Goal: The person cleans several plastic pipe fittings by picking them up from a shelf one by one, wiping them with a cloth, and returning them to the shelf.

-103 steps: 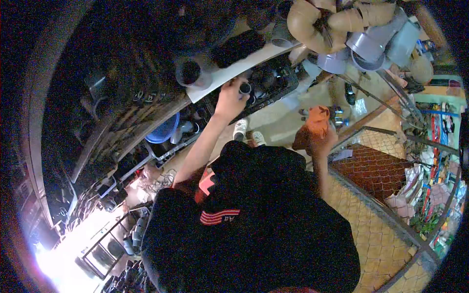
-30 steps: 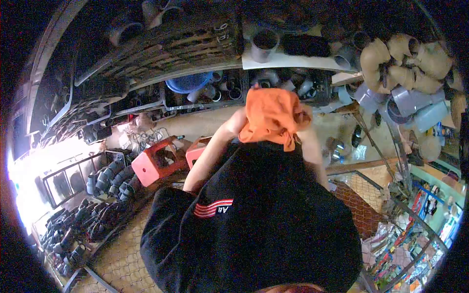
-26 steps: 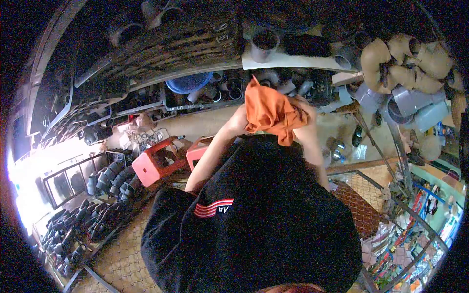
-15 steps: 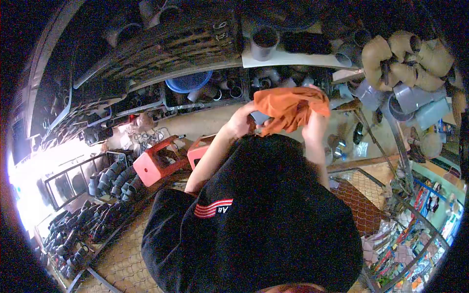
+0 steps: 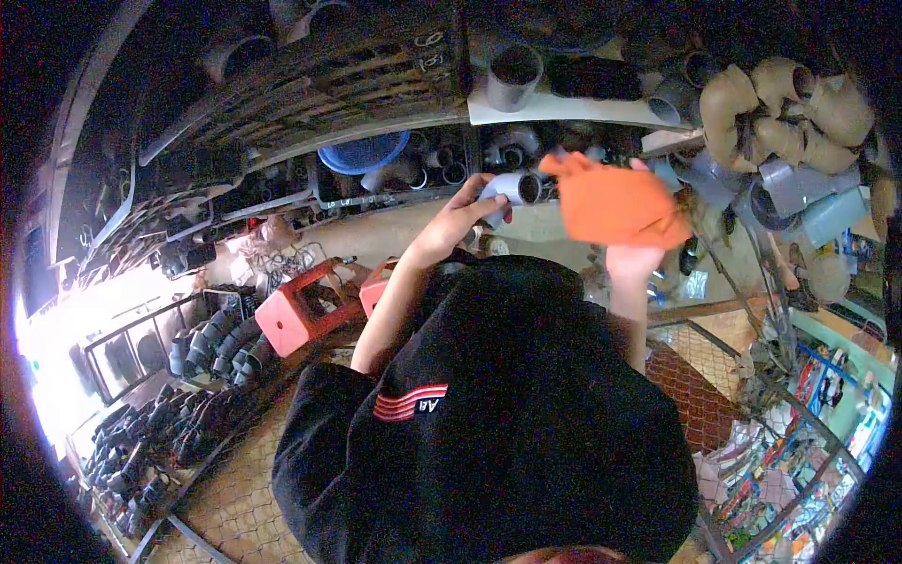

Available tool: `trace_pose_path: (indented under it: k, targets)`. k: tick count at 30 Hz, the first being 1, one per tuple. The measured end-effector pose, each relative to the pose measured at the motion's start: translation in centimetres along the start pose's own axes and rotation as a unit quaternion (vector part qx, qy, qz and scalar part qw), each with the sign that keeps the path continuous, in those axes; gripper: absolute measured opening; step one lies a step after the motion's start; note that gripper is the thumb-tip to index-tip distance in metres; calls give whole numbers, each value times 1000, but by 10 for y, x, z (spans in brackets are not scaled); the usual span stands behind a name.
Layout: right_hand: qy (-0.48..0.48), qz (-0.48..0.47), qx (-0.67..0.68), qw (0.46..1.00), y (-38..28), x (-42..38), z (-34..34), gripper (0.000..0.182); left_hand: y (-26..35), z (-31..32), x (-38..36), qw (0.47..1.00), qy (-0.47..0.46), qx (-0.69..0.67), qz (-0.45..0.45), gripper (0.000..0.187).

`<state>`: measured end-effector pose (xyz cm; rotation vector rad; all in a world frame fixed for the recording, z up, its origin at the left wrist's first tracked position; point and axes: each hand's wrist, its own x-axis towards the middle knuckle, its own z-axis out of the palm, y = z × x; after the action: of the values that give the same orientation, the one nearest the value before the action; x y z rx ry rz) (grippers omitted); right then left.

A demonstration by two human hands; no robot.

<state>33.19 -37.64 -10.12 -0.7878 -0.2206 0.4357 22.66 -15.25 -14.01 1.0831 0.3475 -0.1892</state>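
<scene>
My left hand [image 5: 458, 218] is closed around a grey plastic pipe fitting [image 5: 515, 189], which looks like an elbow. Its round open end faces right, and the fingers hide part of its body. To the right, my right hand [image 5: 637, 259] grips an orange cloth [image 5: 620, 205], bunched at the top and hanging in folds that cover most of the fingers. A small gap separates the cloth from the fitting.
Dark shelves ahead hold many fittings and a blue basin [image 5: 365, 153]. A grey pipe piece [image 5: 514, 77] stands on a white ledge; tan elbows [image 5: 778, 136] are stacked right. A red stool [image 5: 299, 315] and piled dark fittings [image 5: 155, 446] lie left, wire mesh [image 5: 235, 498] below.
The hands have moved apart. The orange cloth has come off the fitting and shifted right with my right hand, so the grey fitting in my left hand now shows.
</scene>
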Motion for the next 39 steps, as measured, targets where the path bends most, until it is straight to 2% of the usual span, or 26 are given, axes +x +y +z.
trace_pose_path:
  k: [1, 2, 3, 4, 6, 9, 12, 13, 15, 17, 18, 19, 20, 22, 23, 26, 27, 28, 30, 33, 36, 37, 39]
  targets:
    - [-2, 12, -58, 998, 6, -1, 6, 58, 3, 2, 0, 1000, -18, 11, -4, 33]
    - [3, 191, -143, 971, 22, 16, -21, 54, 7, 5, 1, 999, -37, 21, -7, 34]
    - [-56, 56, -301, 950, 31, 9, 0, 54, 9, 8, 2, 998, -57, 31, -12, 36]
    - [-67, -92, -453, 885, 41, 2, 22, 57, 6, 14, 3, 996, -84, 10, 18, 39]
    - [-68, -49, -455, 886, 50, -2, 24, 50, 0, 26, 3, 987, -135, -31, 78, 46]
    - [-3, 19, -338, 941, 59, -7, 25, 36, -3, 21, 8, 981, -119, 57, 140, 55]
    - [41, -67, -464, 883, 55, -15, 29, 26, -4, 16, 9, 970, -69, 124, 196, 57]
    - [81, -64, -442, 891, 49, -13, 43, 22, 0, 15, 7, 969, -54, 130, 204, 56]
    - [80, -80, -448, 887, 47, -11, 35, 20, 15, 20, -1, 964, -43, 142, 220, 55]
    - [73, -74, -412, 905, 48, -8, 16, 17, 18, 22, -8, 974, -66, 127, 175, 56]
    - [89, -99, -323, 937, 52, -6, 13, 14, 19, 21, -11, 978, -77, 121, 152, 56]
    - [106, -72, -358, 925, 48, -7, 10, 19, 16, 20, -14, 989, -84, 67, 102, 57]
    - [125, -44, -394, 909, 43, -8, 5, 25, 15, 18, -14, 986, -72, 80, 131, 56]
    - [169, -71, -351, 918, 41, -5, -8, 20, 13, 16, -14, 975, -52, 101, 189, 54]
    - [191, -84, -329, 921, 41, -4, -12, 18, 16, 14, -13, 981, -55, 96, 162, 72]
    - [97, -49, -283, 953, 11, -4, 27, 32, 24, 24, -17, 986, -42, 61, 151, 95]
    - [23, -24, -342, 939, 13, -2, 21, 42, 21, 21, -13, 984, -44, 108, 138, 112]
    - [-54, -9, -397, 916, 13, 1, 18, 53, 18, 20, -10, 979, -47, 133, 146, 112]
    - [-196, -48, -483, 852, 18, 4, 23, 60, 16, 24, -6, 968, -57, 183, 162, 112]
    - [-137, 30, -365, 920, 31, -6, 36, 58, 28, 32, -13, 957, -38, 249, 143, 115]
    - [-91, 141, -368, 915, 35, -12, 18, 51, 45, 39, -21, 926, -11, 352, 138, 111]
    - [-49, 93, -356, 929, 34, -17, 27, 34, 46, 40, -21, 914, 0, 383, 132, 108]
    - [14, 84, -313, 946, 42, -18, 22, 25, 43, 42, -20, 917, 9, 375, 139, 96]
